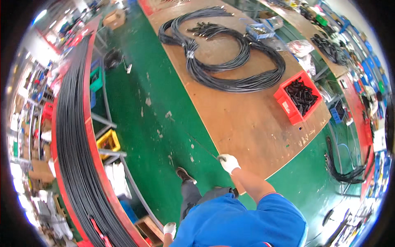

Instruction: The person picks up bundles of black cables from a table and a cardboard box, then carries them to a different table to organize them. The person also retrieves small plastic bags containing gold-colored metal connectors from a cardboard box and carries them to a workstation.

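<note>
My right hand (229,163), in a white glove, is closed at the near left edge of the brown table (251,131). A thin dark strand, like a cable (201,146), runs from its fingers out over the green floor. My left hand (169,229), also gloved in white, hangs low beside the long red-edged trough (88,123); its fingers are too small to make out. Many long black cables (74,111) lie lengthwise in that trough. On the table rests a coiled bundle of grey-black cables (247,84), tied at one place.
A red bin (284,101) of small black parts stands at the table's right side. Behind the coil sits a blue basket (259,31). Under the trough is a yellow bin (109,142). Black cables (347,177) hang at the far right. Green floor (164,111) separates trough and table.
</note>
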{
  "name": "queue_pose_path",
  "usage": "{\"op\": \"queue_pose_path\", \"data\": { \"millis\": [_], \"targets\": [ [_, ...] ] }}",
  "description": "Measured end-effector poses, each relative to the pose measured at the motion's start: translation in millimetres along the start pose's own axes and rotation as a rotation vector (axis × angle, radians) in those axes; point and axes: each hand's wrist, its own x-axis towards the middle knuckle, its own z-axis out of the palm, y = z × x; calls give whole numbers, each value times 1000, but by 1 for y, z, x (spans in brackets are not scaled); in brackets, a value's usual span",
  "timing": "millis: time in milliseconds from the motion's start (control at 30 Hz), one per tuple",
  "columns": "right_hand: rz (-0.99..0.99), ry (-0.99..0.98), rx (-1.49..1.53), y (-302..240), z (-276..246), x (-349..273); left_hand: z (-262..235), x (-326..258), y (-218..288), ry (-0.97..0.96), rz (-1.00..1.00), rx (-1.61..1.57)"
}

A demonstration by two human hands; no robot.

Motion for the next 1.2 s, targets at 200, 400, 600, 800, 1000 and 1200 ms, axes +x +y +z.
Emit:
{"op": "queue_pose_path", "data": {
  "millis": [200,400,600,800,1000,1200],
  "targets": [
    [330,140,42,-23,22,30,-105,226,75,-201,647,861],
    [324,296,391,-102,16,91,-207,292,308,89,517,436],
    [275,498,371,-184,-24,218,-246,356,455,57,545,325],
    [92,733,458,-214,-90,413,-249,418,492,-90,372,257],
    [207,771,756,-199,-167,606,-300,453,562,-8,360,483],
    [457,9,1777,-196,-195,697,-347,476,696,-54,313,372]
  ]
}}
